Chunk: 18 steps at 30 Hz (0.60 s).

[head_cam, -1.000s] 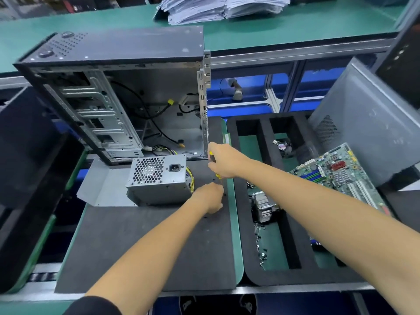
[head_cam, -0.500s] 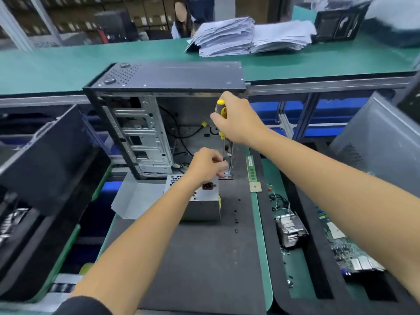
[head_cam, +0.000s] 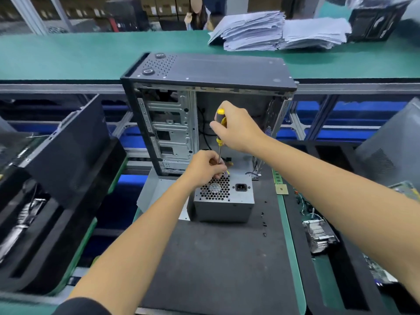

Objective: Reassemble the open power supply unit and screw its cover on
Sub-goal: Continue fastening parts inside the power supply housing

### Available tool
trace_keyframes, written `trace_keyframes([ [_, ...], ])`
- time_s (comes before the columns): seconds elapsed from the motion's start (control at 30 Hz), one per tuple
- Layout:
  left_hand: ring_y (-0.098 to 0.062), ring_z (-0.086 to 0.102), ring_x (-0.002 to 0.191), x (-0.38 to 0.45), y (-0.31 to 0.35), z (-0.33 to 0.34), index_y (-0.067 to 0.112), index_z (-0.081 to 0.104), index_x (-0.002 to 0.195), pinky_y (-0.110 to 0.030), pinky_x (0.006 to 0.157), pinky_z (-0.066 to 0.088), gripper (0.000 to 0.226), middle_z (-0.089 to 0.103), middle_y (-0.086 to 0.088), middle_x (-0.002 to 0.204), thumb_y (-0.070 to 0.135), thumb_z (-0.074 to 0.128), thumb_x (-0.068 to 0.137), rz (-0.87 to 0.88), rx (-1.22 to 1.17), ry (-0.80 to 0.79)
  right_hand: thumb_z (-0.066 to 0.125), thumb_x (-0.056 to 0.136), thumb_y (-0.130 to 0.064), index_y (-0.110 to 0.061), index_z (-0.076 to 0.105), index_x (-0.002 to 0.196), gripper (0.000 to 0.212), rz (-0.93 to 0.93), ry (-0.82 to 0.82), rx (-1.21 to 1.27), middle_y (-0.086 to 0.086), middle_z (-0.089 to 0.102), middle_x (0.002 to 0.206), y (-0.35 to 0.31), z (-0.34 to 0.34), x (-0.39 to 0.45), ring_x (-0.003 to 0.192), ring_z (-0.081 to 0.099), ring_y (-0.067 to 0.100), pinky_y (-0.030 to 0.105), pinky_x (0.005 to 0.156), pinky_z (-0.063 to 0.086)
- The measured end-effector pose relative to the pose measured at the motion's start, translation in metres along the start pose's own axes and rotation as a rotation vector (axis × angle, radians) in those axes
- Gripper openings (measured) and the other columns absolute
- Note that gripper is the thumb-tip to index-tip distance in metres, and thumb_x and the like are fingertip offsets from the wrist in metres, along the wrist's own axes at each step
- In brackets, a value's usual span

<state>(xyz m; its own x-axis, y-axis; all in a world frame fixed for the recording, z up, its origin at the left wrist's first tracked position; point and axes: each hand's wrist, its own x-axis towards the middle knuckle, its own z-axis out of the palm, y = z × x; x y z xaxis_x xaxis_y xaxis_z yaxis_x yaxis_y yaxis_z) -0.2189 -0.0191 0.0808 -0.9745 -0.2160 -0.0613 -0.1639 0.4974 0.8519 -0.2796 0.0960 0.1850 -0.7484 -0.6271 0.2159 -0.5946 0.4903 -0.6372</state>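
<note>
The grey power supply unit (head_cam: 225, 201) stands on the dark foam mat (head_cam: 218, 258), its honeycomb fan grille and black power socket facing me. My right hand (head_cam: 238, 126) grips the yellow-and-black handle of a screwdriver (head_cam: 220, 133), held upright with the shaft pointing down at the unit's top rear edge. My left hand (head_cam: 205, 165) sits on that edge with fingers pinched around the screwdriver tip; whatever is under them is hidden.
An open black computer case (head_cam: 204, 114) stands just behind the unit. Several small black screws (head_cam: 263, 221) lie on the mat to the right. A heatsink (head_cam: 320, 235) and green circuit boards sit in foam trays on the right. Black foam trays (head_cam: 56, 189) are at left.
My right hand lifted the screwdriver from the mat to upright above the unit. My left hand rose from the mat to the unit's top edge, at the tip. My view shifted upward.
</note>
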Motion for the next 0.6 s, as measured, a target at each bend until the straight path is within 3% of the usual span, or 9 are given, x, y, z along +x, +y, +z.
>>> trace_keyframes([
  [0.2, -0.018, 0.063, 0.059, 0.004, -0.007, -0.004, -0.001, 0.060, 0.080, -0.040, 0.068, 0.057, 0.014, 0.068, -0.006, 0.068, 0.008, 0.068, 0.087, -0.007, 0.015, -0.030, 0.053, 0.096, -0.028, -0.011, 0.049, 0.099, 0.017, 0.018, -0.010, 0.000, 0.003, 0.060, 0.079, 0.005, 0.004, 0.004, 0.069, 0.065, 0.026, 0.043, 0.066, 0.053],
  [0.27, -0.019, 0.063, 0.060, 0.005, -0.008, -0.004, 0.006, 0.059, 0.073, -0.040, 0.067, 0.056, 0.016, 0.069, -0.008, 0.071, 0.008, 0.069, 0.086, 0.004, 0.025, -0.049, 0.053, 0.096, -0.028, -0.012, 0.049, 0.099, 0.017, 0.029, -0.019, -0.002, 0.004, 0.062, 0.080, 0.008, 0.005, 0.004, 0.070, 0.066, 0.026, 0.044, 0.067, 0.055],
  [0.5, -0.009, 0.058, 0.056, 0.012, -0.005, 0.003, 0.018, 0.053, 0.068, -0.024, 0.057, 0.049, 0.026, 0.069, -0.009, 0.079, 0.010, 0.069, 0.087, 0.033, 0.071, -0.036, 0.056, 0.094, -0.028, -0.013, 0.049, 0.094, 0.017, 0.018, -0.011, -0.019, 0.004, 0.064, 0.075, 0.016, -0.002, 0.005, 0.065, 0.067, 0.020, 0.039, 0.063, 0.055],
  [0.6, -0.004, 0.058, 0.054, 0.014, -0.003, 0.001, 0.017, 0.055, 0.069, -0.018, 0.055, 0.046, 0.024, 0.066, -0.003, 0.072, 0.009, 0.069, 0.087, 0.051, 0.084, -0.052, 0.058, 0.093, -0.027, -0.014, 0.049, 0.092, 0.016, 0.018, -0.022, -0.008, 0.003, 0.065, 0.074, 0.019, -0.007, 0.005, 0.058, 0.066, 0.012, 0.033, 0.061, 0.055],
])
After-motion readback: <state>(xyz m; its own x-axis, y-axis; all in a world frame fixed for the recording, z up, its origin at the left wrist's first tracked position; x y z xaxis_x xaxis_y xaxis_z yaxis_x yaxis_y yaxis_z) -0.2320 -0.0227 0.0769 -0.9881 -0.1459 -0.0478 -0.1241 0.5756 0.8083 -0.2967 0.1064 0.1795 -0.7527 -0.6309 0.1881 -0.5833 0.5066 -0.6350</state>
